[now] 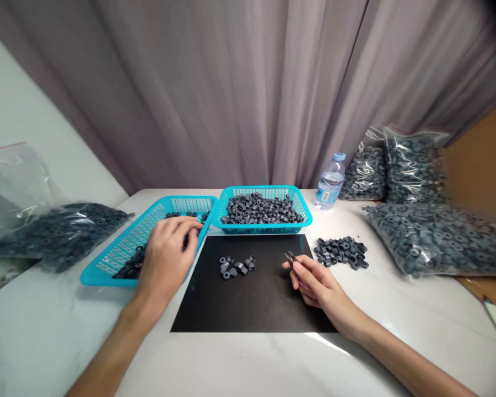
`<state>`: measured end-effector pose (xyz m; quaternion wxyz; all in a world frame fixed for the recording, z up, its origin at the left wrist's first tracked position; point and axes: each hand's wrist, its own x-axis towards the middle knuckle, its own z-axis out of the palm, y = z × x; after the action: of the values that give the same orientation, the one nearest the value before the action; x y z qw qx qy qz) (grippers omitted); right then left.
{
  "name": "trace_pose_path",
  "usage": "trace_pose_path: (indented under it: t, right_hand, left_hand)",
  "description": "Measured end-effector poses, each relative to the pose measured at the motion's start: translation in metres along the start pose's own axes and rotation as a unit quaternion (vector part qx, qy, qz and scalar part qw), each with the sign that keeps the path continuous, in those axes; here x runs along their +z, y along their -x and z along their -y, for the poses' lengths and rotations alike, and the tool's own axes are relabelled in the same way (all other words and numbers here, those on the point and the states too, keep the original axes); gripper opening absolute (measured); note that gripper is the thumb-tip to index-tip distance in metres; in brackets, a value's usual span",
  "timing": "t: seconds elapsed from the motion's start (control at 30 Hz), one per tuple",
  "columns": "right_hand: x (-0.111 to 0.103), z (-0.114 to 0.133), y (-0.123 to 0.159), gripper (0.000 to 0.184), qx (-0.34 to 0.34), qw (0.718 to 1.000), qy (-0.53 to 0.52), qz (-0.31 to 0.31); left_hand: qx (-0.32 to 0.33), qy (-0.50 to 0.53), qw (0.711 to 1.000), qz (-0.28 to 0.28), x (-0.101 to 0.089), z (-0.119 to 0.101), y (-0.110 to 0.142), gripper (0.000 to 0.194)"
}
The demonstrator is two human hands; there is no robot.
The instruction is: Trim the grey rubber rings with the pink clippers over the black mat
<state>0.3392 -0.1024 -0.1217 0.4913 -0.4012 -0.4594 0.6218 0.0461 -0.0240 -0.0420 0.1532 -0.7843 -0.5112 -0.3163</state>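
Note:
My left hand (169,251) is over the right side of the left turquoise basket (103,263), which holds small dark grey ring-shaped parts (134,263). Its fingers are curled towards the thumb, with something dark showing between them that I cannot make out. Above the right part of a black mat (240,309), my right hand (316,281) pinches a pair of tweezers (290,257), tips pointing up and left. Nothing shows between the tips. Several ring-shaped parts (236,267) lie in a small group on the mat, between my hands.
A second turquoise basket (264,227), full of the same parts, stands behind the mat. Right of the mat lies a loose heap of parts (341,252). A water bottle (329,182) stands behind it. Bags of parts sit left (70,231) and right (438,240).

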Motion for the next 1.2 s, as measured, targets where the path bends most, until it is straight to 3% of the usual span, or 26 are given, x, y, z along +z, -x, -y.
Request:
trace_pose_path:
  t: [0.07, 0.13, 0.2, 0.37, 0.67, 0.87, 1.2]
  right_hand:
    - [0.001, 0.001, 0.0, 0.039, 0.001, 1.0, 0.006, -0.001]
    - [0.002, 0.002, 0.001, 0.038, -0.001, 1.0, 0.018, 0.001]
    - [0.002, 0.001, 0.001, 0.038, -0.007, 0.999, 0.035, 0.008]
    - [0.0, -0.002, 0.002, 0.038, -0.016, 0.998, 0.058, 0.022]
    - [0.001, -0.001, 0.002, 0.04, -0.027, 0.996, 0.081, 0.012]
    - [0.001, 0.002, 0.004, 0.029, -0.058, 0.989, 0.137, -0.004]
    - [0.003, 0.006, 0.011, 0.019, -0.135, 0.955, 0.262, 0.038]
  left_hand:
    - [0.1, 0.061, 0.989, 0.09, 0.007, -0.024, 0.004, 0.023]
    - [0.122, 0.091, 0.977, 0.151, 0.019, -0.043, 0.011, 0.021]
    - [0.132, 0.091, 0.971, 0.177, 0.033, -0.053, 0.019, 0.025]
    - [0.131, 0.093, 0.97, 0.184, 0.051, -0.052, 0.028, 0.022]
    - [0.131, 0.193, 0.954, 0.186, 0.038, -0.063, 0.026, 0.015]
    - [0.136, 0.26, 0.932, 0.214, 0.038, -0.078, 0.038, 0.017]
    - [0.109, 0.28, 0.918, 0.26, 0.041, -0.082, 0.045, 0.025]
